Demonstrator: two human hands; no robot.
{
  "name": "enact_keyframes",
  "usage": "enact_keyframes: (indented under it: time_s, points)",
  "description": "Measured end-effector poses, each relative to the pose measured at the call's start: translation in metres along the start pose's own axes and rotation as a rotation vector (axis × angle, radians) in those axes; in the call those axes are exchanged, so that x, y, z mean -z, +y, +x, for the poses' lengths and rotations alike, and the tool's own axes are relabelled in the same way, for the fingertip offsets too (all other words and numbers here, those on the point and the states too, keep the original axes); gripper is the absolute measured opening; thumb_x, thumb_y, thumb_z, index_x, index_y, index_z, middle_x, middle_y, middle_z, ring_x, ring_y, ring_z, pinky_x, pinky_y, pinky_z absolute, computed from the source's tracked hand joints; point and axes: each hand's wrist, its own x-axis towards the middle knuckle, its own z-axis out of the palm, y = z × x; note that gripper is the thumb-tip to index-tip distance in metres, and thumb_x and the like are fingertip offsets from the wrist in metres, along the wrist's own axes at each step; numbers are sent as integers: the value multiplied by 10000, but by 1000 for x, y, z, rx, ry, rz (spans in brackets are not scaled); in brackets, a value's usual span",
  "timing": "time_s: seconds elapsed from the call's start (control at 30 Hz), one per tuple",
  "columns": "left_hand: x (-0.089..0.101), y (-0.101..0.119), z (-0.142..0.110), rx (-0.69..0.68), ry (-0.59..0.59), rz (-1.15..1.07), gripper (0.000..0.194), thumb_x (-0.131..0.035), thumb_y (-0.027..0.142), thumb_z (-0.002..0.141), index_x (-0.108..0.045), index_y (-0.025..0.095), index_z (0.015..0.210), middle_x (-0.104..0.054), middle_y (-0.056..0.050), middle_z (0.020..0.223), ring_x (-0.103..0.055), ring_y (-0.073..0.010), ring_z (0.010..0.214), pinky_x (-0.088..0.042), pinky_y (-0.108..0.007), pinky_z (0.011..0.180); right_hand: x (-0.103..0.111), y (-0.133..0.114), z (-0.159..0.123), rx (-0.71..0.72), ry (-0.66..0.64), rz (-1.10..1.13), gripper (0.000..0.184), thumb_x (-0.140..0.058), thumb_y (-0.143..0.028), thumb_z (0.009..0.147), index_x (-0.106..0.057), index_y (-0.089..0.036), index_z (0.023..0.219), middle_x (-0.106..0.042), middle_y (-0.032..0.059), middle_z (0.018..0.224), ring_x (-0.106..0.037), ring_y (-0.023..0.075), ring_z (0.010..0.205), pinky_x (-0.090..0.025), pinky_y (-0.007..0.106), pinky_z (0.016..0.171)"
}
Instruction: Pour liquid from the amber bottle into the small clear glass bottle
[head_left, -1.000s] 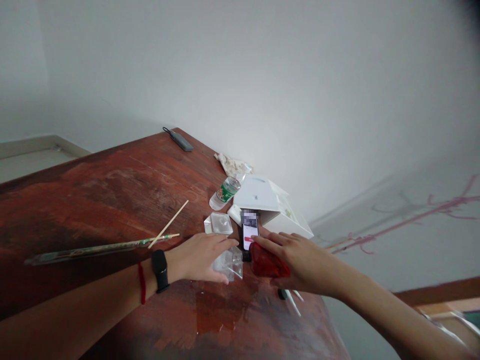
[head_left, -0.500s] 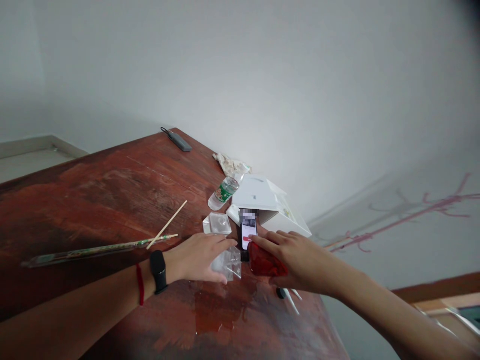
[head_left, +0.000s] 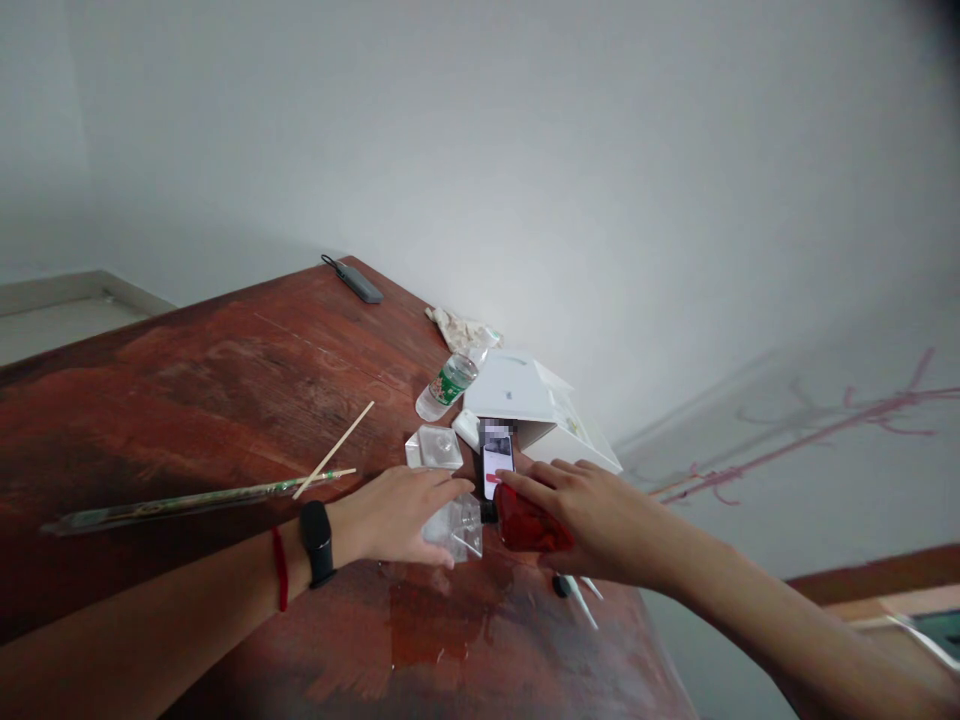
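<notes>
My left hand [head_left: 409, 515] is curled around a clear plastic container [head_left: 465, 528], thumb below and fingers above. My right hand [head_left: 581, 505] grips a see-through red bottle [head_left: 525, 520] that lies tilted, its dark neck end [head_left: 489, 512] pointing at the clear container. Whether the two touch is hard to tell. Just beyond them a phone [head_left: 496, 462] with a lit screen leans against a white box [head_left: 506, 385]. Another clear plastic piece [head_left: 435, 448] rests past my left fingers. Below my hands, a reddish wet patch [head_left: 431, 625] shines on the table.
A water bottle [head_left: 448, 385] with a green label stands by the box. Chopsticks [head_left: 334, 450] and a long wrapped packet [head_left: 180, 508] lie left. A dark grey device [head_left: 360, 282] and a crumpled cloth [head_left: 459, 328] sit farther back. A black cap [head_left: 561, 585] lies below my right hand.
</notes>
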Motion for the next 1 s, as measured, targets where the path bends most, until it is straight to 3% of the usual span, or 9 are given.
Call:
enact_keyframes:
  time_s: [0.57, 1.0]
  points:
    - [0, 0, 0, 2, -7, 40, 848, -967, 445, 865, -543, 207, 1560, -713, -159, 1492, -719, -408, 1340, -568, -497, 1123, 14, -5, 6, -26, -106, -45, 812, -854, -428, 954, -560, -108, 1640, -746, 270, 1449, -794, 455, 1189, -655, 603, 1032]
    - [-4, -4, 1, -1, -6, 41, 856, -986, 453, 834, -578, 182, 1536, -738, -156, 1434, -742, -421, 1294, -587, -509, 1097, 21, -7, 8, 3, -95, -25, 792, -849, -416, 970, -554, -135, 1650, -793, 228, 1344, -798, 453, 1156, -649, 608, 991]
